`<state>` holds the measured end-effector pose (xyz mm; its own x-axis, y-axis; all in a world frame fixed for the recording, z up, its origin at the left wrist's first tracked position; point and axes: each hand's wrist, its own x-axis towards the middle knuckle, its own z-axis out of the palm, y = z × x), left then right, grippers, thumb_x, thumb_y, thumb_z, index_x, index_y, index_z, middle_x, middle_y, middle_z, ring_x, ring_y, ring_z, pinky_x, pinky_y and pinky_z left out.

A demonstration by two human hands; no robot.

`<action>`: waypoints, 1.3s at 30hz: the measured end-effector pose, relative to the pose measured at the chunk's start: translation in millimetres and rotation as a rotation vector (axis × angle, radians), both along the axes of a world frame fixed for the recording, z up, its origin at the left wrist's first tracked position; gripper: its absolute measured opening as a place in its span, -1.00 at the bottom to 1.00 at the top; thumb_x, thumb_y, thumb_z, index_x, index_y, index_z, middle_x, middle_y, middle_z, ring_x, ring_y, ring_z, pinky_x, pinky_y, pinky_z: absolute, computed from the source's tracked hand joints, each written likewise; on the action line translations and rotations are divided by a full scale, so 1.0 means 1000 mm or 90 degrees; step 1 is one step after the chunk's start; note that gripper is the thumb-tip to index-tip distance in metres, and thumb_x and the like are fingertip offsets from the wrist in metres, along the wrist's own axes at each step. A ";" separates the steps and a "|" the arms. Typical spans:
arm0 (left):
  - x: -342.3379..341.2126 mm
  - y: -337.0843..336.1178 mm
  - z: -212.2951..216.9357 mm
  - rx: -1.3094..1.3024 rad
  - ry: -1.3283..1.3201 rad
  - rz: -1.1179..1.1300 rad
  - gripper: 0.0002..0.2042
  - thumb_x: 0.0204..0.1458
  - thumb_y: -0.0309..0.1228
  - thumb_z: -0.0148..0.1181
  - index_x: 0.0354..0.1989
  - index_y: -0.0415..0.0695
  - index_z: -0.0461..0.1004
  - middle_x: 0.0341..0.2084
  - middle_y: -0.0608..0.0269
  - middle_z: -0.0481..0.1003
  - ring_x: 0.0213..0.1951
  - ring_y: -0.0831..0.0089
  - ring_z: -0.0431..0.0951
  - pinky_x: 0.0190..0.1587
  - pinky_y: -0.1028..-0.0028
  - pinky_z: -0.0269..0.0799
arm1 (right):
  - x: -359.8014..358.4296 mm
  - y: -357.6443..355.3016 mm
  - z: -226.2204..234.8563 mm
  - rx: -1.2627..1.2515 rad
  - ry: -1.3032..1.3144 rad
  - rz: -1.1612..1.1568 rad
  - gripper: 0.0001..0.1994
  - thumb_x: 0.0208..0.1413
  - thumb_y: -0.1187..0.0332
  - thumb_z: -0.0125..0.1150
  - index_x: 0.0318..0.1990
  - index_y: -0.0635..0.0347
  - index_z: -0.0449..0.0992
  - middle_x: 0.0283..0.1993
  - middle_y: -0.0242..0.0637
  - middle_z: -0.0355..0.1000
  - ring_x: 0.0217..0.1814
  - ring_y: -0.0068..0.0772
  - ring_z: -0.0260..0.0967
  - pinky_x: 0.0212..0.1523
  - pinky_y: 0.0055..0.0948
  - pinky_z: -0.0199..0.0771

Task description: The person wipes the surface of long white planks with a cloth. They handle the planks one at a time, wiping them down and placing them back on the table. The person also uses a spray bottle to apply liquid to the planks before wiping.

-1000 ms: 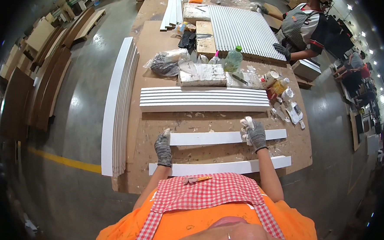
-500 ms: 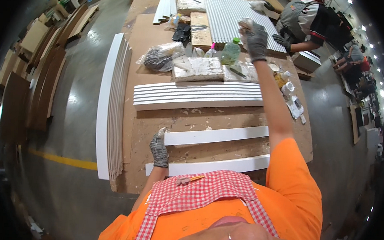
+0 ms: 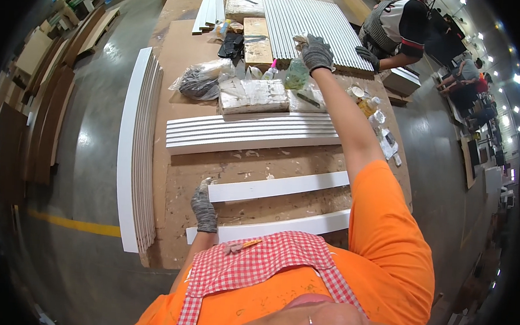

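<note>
My left hand (image 3: 204,206), in a grey knitted glove, is closed at the left end of a white strip (image 3: 279,187), fingers partly hidden. A second white strip (image 3: 280,223) lies nearer to me, partly behind my apron. My right arm reaches far across the table. A dark grey glove covers my right hand (image 3: 317,53), which is closed on a crumpled whitish rag (image 3: 301,41). Just below that hand stands a translucent green bottle (image 3: 297,75); its top is hidden by the glove. Between the bottle and the strips lies a row of white strips (image 3: 253,133).
Stacked white boards (image 3: 132,150) stand along the table's left edge. White-smeared blocks (image 3: 253,97), a plastic bag (image 3: 201,80) and a yellowish bottle (image 3: 369,104) lie mid-table. A co-worker's gloved hand (image 3: 368,58) rests by a panel of ribbed white strips (image 3: 308,27).
My right hand with the rag has moved left, from beside the green bottle to over its top. The whole view has shifted slightly. My left hand stays at the strip's end.
</note>
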<state>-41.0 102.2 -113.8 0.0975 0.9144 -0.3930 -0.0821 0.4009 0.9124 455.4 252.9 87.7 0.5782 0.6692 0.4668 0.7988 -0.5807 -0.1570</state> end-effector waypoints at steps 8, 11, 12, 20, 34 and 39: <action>0.000 -0.004 0.006 0.281 0.302 -0.093 -0.69 0.21 -0.34 -0.12 -0.11 -0.26 0.51 -0.21 0.22 0.55 -0.16 0.45 0.49 -0.04 0.49 0.36 | -0.018 -0.004 0.011 -0.141 0.100 -0.019 -0.51 0.09 0.07 0.11 0.20 -0.14 0.33 0.24 -0.14 0.22 0.26 -0.01 0.19 0.22 -0.08 0.25; 0.005 -0.005 0.018 0.139 0.089 -0.034 -0.68 0.20 -0.33 -0.12 -0.09 -0.27 0.50 -0.20 0.20 0.54 -0.15 0.44 0.49 -0.02 0.49 0.35 | -0.020 -0.007 0.007 -0.155 0.100 -0.031 -0.48 0.06 0.04 0.11 0.20 -0.14 0.32 0.24 -0.14 0.20 0.25 0.01 0.19 0.24 -0.07 0.22; 0.004 -0.005 0.019 0.074 -0.015 -0.004 -0.68 0.20 -0.33 -0.12 -0.09 -0.28 0.50 -0.20 0.19 0.54 -0.15 0.43 0.49 -0.02 0.49 0.35 | -0.022 -0.006 0.004 -0.167 0.099 -0.036 -0.47 0.06 0.03 0.11 0.21 -0.14 0.32 0.25 -0.13 0.20 0.25 0.02 0.19 0.24 -0.06 0.21; 0.001 -0.006 0.011 0.174 0.100 -0.060 -0.67 0.22 -0.32 -0.13 -0.07 -0.28 0.50 -0.18 0.20 0.54 -0.13 0.43 0.48 0.01 0.47 0.35 | -0.024 -0.002 0.004 -0.180 0.137 -0.045 -0.43 0.07 -0.02 0.06 0.25 -0.16 0.25 0.27 -0.07 0.14 0.26 0.09 0.16 0.22 -0.05 0.23; 0.003 -0.006 0.032 0.097 0.035 -0.041 -0.68 0.24 -0.36 -0.16 -0.08 -0.31 0.48 -0.17 0.18 0.54 -0.13 0.41 0.49 0.00 0.46 0.37 | -0.006 0.008 -0.022 -0.194 0.119 -0.083 -0.37 -0.01 -0.02 0.21 0.16 0.10 0.26 0.09 0.02 0.33 0.06 0.06 0.40 0.00 -0.07 0.48; 0.004 -0.008 0.017 0.145 0.020 -0.022 -0.67 0.25 -0.33 -0.12 -0.08 -0.34 0.48 -0.18 0.14 0.54 -0.14 0.41 0.50 -0.01 0.47 0.39 | -0.007 0.011 -0.008 -0.207 0.052 -0.054 -0.51 -0.04 -0.01 0.22 -0.03 0.10 0.49 0.24 0.01 0.17 0.23 0.09 0.18 0.15 -0.10 0.35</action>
